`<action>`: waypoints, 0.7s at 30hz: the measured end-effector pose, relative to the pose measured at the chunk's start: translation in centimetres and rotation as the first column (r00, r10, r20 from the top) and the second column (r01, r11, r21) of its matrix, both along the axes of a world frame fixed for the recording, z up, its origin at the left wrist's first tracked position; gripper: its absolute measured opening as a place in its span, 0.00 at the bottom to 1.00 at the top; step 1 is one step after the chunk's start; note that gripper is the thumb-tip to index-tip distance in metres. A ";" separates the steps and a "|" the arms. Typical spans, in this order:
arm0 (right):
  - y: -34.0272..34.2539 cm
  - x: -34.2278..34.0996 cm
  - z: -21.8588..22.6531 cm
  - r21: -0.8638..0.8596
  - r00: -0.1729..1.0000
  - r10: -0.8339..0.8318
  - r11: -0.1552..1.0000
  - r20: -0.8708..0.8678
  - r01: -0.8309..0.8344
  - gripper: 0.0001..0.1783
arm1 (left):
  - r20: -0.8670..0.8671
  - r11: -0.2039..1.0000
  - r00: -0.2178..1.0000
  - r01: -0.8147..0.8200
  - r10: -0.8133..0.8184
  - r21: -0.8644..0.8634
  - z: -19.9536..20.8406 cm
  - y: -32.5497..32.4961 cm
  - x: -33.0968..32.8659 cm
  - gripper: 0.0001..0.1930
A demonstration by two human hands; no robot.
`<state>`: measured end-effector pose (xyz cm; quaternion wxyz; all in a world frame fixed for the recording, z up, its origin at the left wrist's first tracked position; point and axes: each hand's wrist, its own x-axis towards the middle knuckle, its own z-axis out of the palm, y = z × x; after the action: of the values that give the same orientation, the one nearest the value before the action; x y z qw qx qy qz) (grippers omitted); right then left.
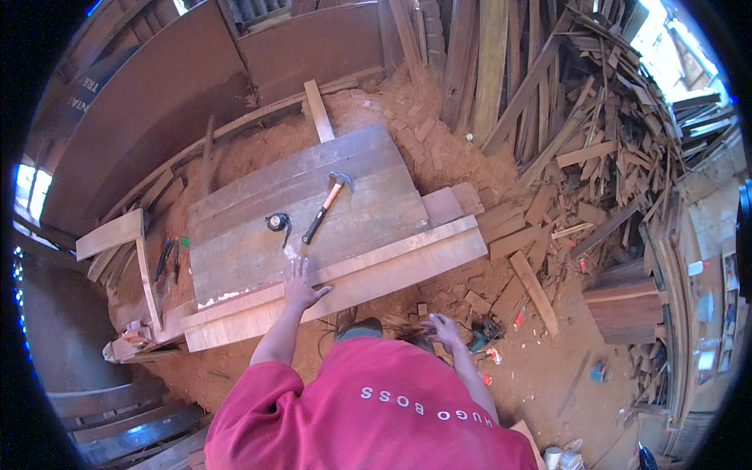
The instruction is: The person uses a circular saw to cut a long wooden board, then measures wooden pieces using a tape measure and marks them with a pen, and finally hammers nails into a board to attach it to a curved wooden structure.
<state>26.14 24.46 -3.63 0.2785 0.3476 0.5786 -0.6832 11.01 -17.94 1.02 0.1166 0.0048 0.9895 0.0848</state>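
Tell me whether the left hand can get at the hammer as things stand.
Probably yes: the hammer lies with its handle end toward the left hand, nothing seems to stand between them, and the tape measure sits off to the left.

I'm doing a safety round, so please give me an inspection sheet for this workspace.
Surface: brown panel, worn, with pale flecks along its near edge.
Work items: hammer and tape measure lie apart on the panel; a pale plank runs along its near edge.
Clutter: sawdust around the panel; a heap of wood scraps at the right.
Hands: left hand spread on the plank; right hand off it, nothing seen held.
Cables: none clearly made out.
Surroundings: large brown sheets at far left; tall boards stand beyond the panel.
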 end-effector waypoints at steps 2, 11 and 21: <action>-3.3 -2.7 0.2 -0.056 0.994 -0.106 0.993 0.025 0.107 0.29 | 0.063 0.993 0.991 0.115 -0.116 0.024 -0.6 -0.8 -1.9 0.58; -18.3 -8.5 -5.6 -0.241 0.817 -0.575 0.790 0.024 0.563 0.24 | 0.041 0.944 0.944 0.326 -0.328 0.048 -4.4 -5.2 -3.2 0.42; -18.5 -10.6 -5.3 0.126 0.878 -0.473 0.878 0.074 0.463 0.20 | 0.031 0.929 0.929 0.369 -0.369 -0.014 -4.4 -5.3 -3.0 0.38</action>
<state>15.52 5.93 -8.91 0.1159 0.5260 0.4970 -0.6804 7.99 -23.28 -3.37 0.1444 0.1883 0.9701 0.0515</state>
